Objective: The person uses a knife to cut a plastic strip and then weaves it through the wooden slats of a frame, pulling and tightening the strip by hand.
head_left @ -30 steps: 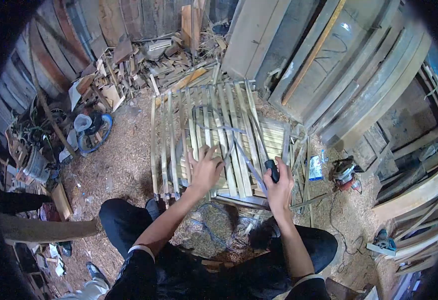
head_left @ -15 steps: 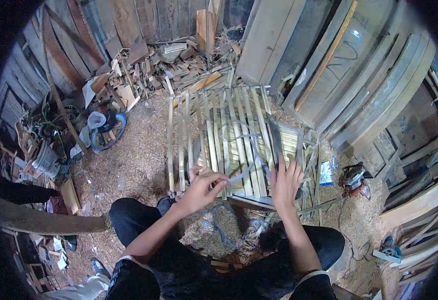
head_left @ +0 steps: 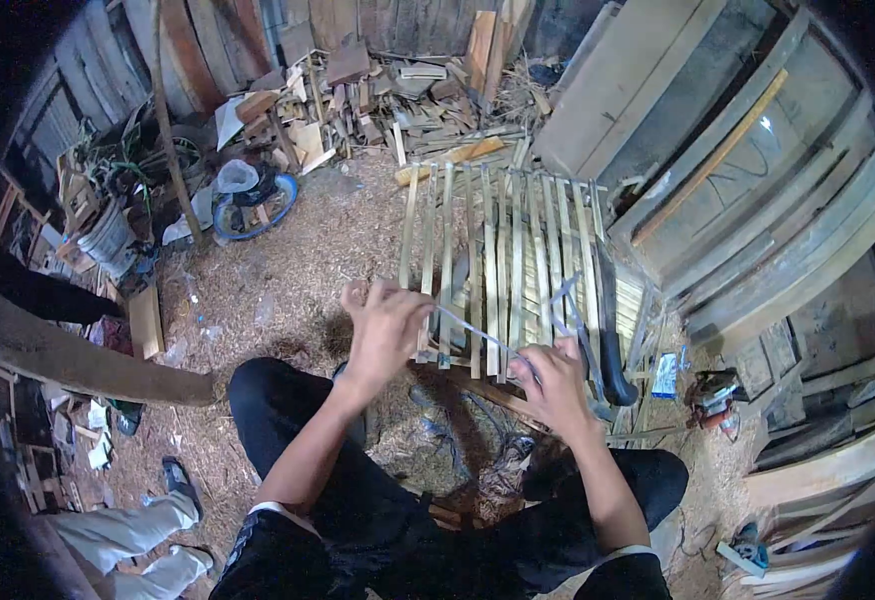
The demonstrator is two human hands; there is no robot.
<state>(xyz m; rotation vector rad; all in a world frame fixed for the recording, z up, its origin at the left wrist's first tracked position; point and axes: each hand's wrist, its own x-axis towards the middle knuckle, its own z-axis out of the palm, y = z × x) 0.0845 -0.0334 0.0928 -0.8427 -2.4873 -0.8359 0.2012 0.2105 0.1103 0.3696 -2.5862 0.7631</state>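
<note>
A thin pale strip [head_left: 478, 333] is stretched between my two hands, over the near edge of a slatted wooden panel [head_left: 493, 270]. My left hand [head_left: 388, 325] pinches its left end near the panel's near left corner. Closed around its right end is my right hand [head_left: 558, 385], at the panel's near edge. A loose loop of the strip rises above my right hand over the slats. Along the panel's right side lies a dark curved piece [head_left: 610, 340].
Scrap wood [head_left: 358, 110] is heaped at the back wall. A blue-rimmed basin [head_left: 283, 205] and a bucket [head_left: 110, 240] stand left. Boards [head_left: 628, 90] lean at the right, near a power tool [head_left: 715, 400]. Another person's legs [head_left: 133, 530] show at lower left.
The view has shifted, so the panel appears further right. My right hand has come off the dark piece and closed on the strip, which is now drawn straight between my hands.
</note>
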